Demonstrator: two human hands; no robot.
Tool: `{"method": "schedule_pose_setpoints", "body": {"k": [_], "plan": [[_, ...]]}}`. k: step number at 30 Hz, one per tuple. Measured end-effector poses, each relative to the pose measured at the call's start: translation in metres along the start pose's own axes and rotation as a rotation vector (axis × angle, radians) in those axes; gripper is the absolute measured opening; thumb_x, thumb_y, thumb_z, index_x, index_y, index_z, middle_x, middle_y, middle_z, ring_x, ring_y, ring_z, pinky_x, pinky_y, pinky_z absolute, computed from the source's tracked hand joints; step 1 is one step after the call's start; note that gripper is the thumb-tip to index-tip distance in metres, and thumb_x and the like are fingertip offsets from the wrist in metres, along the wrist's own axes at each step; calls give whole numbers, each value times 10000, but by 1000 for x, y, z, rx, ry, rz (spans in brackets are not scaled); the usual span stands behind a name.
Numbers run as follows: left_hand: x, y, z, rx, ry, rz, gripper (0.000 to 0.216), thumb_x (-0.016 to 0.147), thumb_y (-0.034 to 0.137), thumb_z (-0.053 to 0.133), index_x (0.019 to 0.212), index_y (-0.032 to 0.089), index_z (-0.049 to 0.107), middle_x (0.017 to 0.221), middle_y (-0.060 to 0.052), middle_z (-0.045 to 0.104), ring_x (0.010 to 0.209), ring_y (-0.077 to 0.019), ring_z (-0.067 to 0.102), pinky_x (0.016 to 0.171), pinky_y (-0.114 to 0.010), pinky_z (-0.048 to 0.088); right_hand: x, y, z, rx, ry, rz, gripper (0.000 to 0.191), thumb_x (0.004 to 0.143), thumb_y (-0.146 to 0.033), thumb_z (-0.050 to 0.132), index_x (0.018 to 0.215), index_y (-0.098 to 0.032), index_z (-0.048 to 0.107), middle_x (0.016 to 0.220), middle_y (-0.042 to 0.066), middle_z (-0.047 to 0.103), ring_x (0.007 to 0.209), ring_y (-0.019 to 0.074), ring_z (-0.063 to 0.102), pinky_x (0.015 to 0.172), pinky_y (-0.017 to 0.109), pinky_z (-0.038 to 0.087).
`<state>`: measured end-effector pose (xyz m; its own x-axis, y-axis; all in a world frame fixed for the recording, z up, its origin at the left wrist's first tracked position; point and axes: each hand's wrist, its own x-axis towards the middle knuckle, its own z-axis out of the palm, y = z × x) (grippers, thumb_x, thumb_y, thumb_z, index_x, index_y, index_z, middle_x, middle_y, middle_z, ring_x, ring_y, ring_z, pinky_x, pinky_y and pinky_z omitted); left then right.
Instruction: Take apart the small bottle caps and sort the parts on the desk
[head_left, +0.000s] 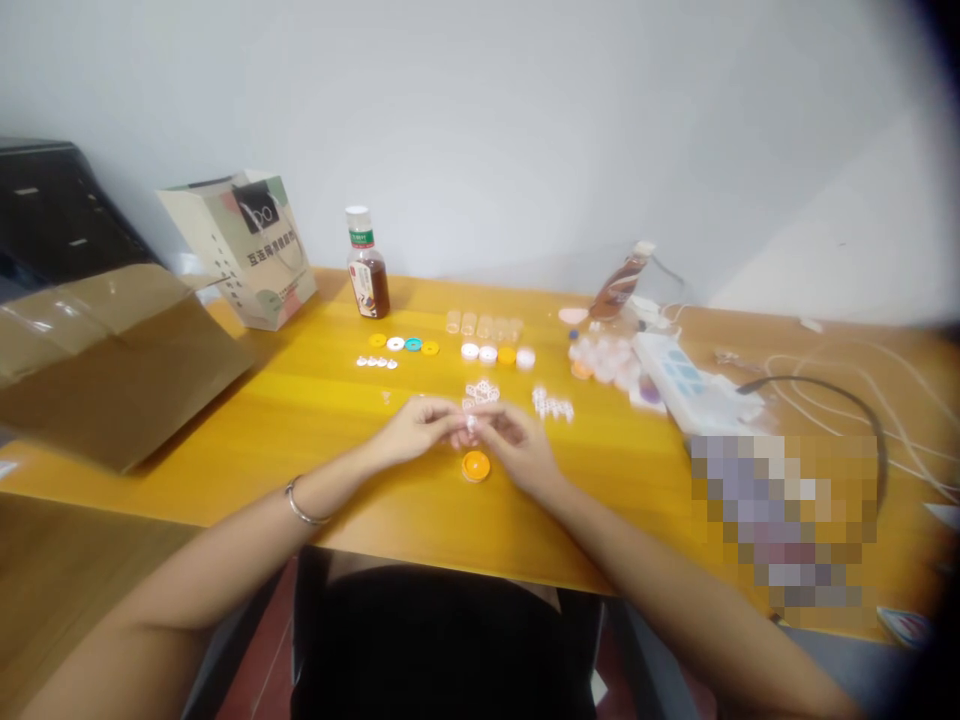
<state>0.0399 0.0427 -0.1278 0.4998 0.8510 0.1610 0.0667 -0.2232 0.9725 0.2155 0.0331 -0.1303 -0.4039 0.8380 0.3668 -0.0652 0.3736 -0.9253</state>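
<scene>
"What is being held?"
"The left hand (426,424) and right hand (520,448) pinch what seems a small white piece (471,423), blurred, just beyond the orange cap (475,466)."
"How best?"
"Lightly, with even pressure from both sides, low over the table (420,515)."

A head-worn camera is looking forward and down across the table (420,535). From close by, it is catching both forearms (247,545) rising from the lower corners, the wall (480,150) filling the top.
</scene>
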Motion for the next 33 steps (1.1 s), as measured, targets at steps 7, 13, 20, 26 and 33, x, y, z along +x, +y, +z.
{"method": "schedule_pose_setpoints", "body": {"k": [7,13,20,26,33], "plan": [[-1,-2,6,-16,11,-33,245,806,312,556,696,99,608,618,-20,609,572,-81,554,604,-204,458,-1,1,1,-67,32,32,127,795,-288,574,723,-191,535,642,-18,609,612,104,576,616,249,461],[0,-5,10,16,1,-58,271,804,339,559,690,99,611,601,-19,607,545,-80,550,573,-197,455,-1,-1,-3,-110,66,71,199,802,-294,543,643,-178,508,591,-27,554,558,89,520,563,227,428],[2,-9,5,-30,-26,-83,303,815,378,543,713,97,598,621,-28,608,558,-79,557,556,-192,435,2,-3,-5,-37,47,135,164,788,-330,556,724,-178,546,611,-19,589,563,99,557,556,232,447],[4,-14,4,58,-8,-35,238,846,308,499,770,105,596,683,-31,614,633,-91,570,652,-230,473,3,2,-6,-95,-11,170,131,731,-286,612,802,-182,576,687,11,645,662,133,609,650,276,482],[-6,-4,10,400,118,324,389,790,220,591,1168,192,503,1089,-84,597,884,-138,601,819,-285,488,9,6,-11,26,83,248,152,687,-294,635,693,-185,530,645,-25,596,578,93,562,592,239,480]]}}
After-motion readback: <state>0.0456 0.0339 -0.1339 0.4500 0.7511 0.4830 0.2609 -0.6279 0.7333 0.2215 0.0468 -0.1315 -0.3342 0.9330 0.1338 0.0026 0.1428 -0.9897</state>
